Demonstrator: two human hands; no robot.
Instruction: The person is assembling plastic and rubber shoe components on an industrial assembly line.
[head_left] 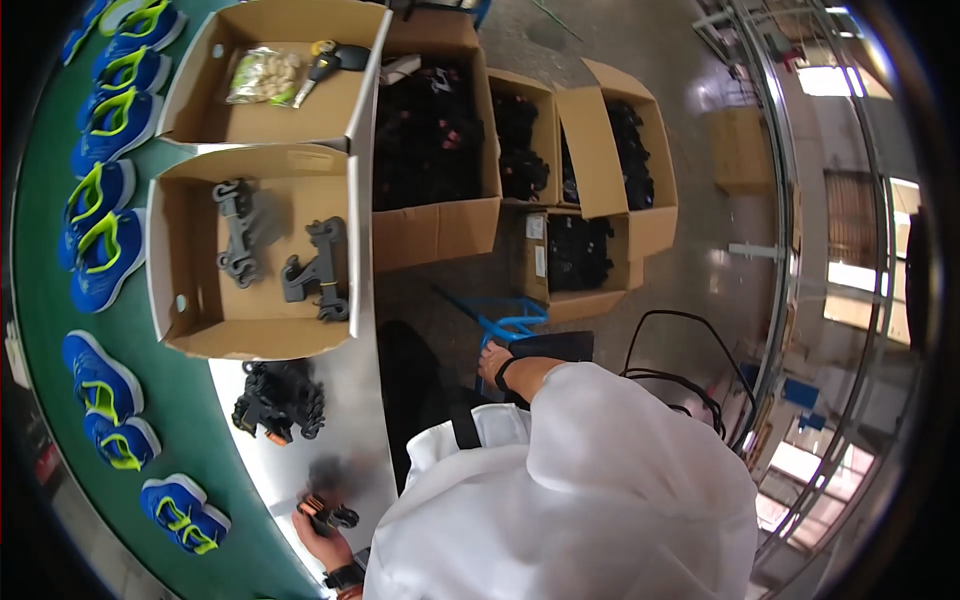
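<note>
- Black part [328, 514] with orange bits: the left hand [318, 541] has its fingers round it, well below the parts box [255, 340], over the steel table [355, 400]. How firm that hold is, I cannot tell.
- The part looks small and jointed, so a loose pinch might let it twist free and drop on the steel.
- Below the parts box, near its lower wall, lies a pile [280, 400] of similar black pieces. They seem tangled; lifting one could drag others along and scatter them.
- Left of the parts box, the green belt [190, 430] carries shoes [115, 282]. If the belt runs, a piece pushed over the table's edge might be carried off or scuff a shoe.
- Inside the parts box lie grey parts [238, 235], apart from each other; a black one dropped there would mix the kinds.
- Right and below the parts box, the right hand [494, 362] is at a blue frame [515, 318]. Whether it grips or merely rests, I cannot tell; a hard lean could shift a light frame.
- Right of the parts box stand cartons [440, 237] of dark goods, where a dropped piece could be hard to spot.
</note>
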